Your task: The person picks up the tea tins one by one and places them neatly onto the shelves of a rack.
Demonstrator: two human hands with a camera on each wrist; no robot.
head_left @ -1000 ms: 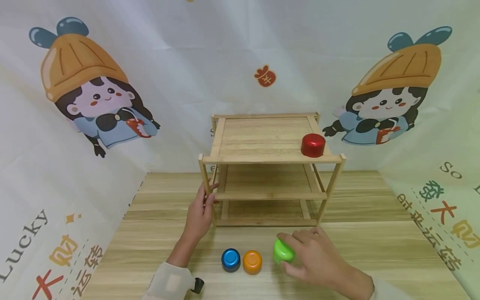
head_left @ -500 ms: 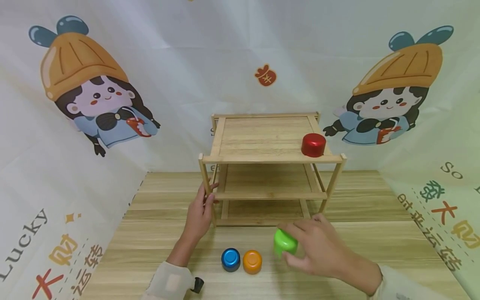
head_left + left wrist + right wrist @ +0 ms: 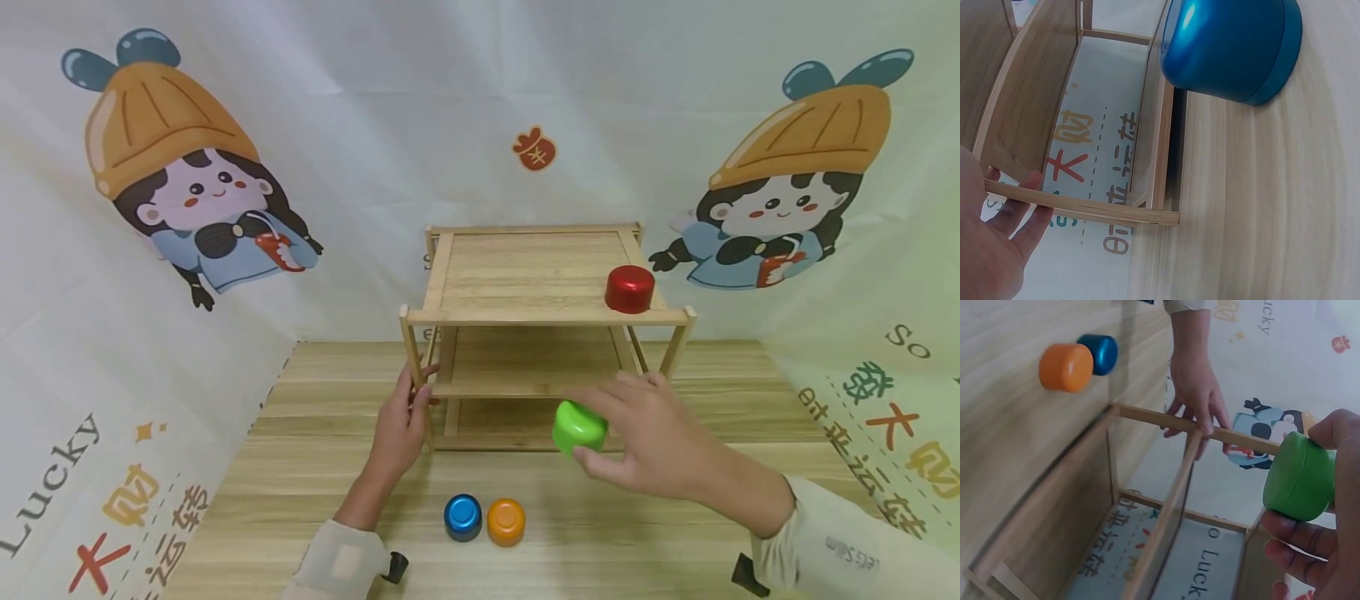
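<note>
My right hand holds a small round green canister between thumb and fingers, in front of the wooden shelf's lower levels. In the right wrist view a seam runs round the green canister. My left hand grips the front left post of the three-level wooden shelf around the middle level. From the left wrist view, the fingers reach behind that post. A red canister stands on the top level at the front right corner. Blue and orange canisters stand side by side on the table.
The wood-grain table extends to both sides of the shelf. A pale printed cloth with cartoon figures hangs behind and along both sides.
My right hand has raised the green canister from near the tabletop and moved it forward toward the shelf. My left hand stays on the post; the other canisters have not moved.
</note>
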